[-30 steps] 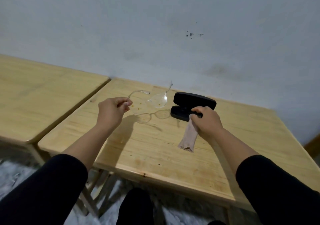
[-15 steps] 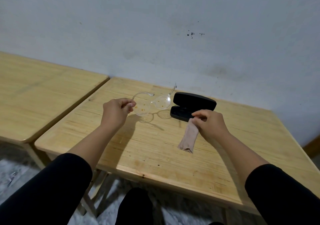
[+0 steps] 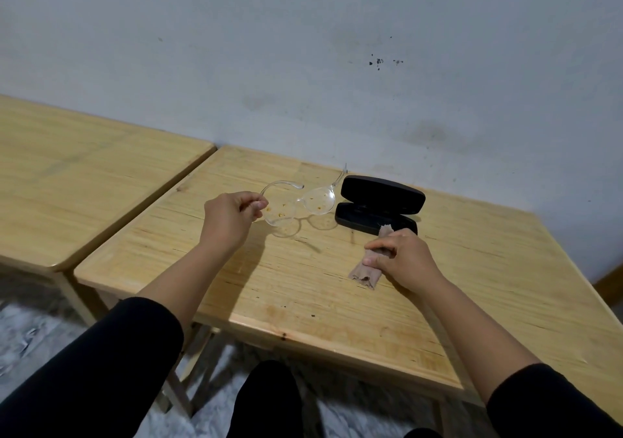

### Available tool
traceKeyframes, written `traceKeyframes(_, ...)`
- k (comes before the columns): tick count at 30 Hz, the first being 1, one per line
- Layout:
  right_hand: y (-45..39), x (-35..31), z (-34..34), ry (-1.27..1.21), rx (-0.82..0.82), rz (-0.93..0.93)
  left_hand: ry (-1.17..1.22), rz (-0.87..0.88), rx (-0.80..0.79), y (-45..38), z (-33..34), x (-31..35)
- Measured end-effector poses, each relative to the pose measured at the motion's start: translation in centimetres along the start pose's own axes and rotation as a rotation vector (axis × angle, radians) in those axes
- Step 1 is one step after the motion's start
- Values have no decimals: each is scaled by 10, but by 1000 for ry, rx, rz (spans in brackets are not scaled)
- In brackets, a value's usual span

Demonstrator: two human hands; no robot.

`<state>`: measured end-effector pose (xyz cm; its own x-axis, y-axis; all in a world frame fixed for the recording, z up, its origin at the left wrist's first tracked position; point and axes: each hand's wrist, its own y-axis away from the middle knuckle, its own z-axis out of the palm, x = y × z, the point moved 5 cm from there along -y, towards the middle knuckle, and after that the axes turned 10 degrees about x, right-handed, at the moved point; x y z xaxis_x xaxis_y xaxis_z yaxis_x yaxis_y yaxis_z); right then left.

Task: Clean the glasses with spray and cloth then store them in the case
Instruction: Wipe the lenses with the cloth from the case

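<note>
Clear plastic is the material of the glasses, which in the head view, the only one given, you hold raised just above the wooden counter: your left hand pinches the frame at its left end, beside the hinge, so the lenses stay untouched and both face you for wiping. Both temples are unfolded, one curving over your fingers, the other pointing toward the wall next to the black case. Orange-brown specks dot both lenses, so cleaning appears not yet done; a faint shadow of the rims falls on the wood beneath. Your right hand has its grip closed on a bunched beige cloth, whose lower end rests on the counter, seemingly ready to be carried to the lenses. Lying open just behind that hand, the case shows its lid tilted back and an empty tray awaiting the glasses. No spray bottle is visible.
</note>
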<state>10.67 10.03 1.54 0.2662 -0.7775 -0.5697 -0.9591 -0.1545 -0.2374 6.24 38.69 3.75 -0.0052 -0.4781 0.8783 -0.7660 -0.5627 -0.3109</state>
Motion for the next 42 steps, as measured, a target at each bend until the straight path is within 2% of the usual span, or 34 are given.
traceKeyframes(4, 0, 2, 3, -17, 137, 7, 14, -9, -14, 6, 4, 0)
traceKeyframes(6, 1, 4, 3, -72, 195, 74, 23, -3, -28, 9, 7, 2)
traceKeyframes(8, 3, 8, 1, -325, 243, 257, 43, -9, -43, 13, 10, 2)
traceKeyframes(11, 8, 5, 3, -834, 206, 497, 51, -14, -72, 17, 18, 5)
traceKeyframes(16, 9, -16, 1, -1241, 191, 582, 72, 19, -118, 30, 30, 15)
traceKeyframes(18, 9, -24, -1, -1328, 188, 594, 84, 40, -135, 34, 33, 19)
traceKeyframes(21, 13, -27, -3, -1337, 253, 624, 87, 70, -154, 39, 35, 25)
traceKeyframes(26, 17, -26, -4, -1092, 402, 582, 92, 84, -158, 45, 33, 32)
traceKeyframes(30, 22, -31, -7, -1058, 474, 515, 86, 111, -169, 49, 30, 37)
traceKeyframes(33, 23, -38, -8, -1021, 481, 431, 96, 142, -182, 52, 33, 44)
traceKeyframes(38, 22, -33, -10, -936, 478, 407, 176, 122, -118, 54, 34, 51)
traceKeyframes(42, 26, -34, -14, -965, 394, 385, 221, 71, -63, 56, 36, 51)
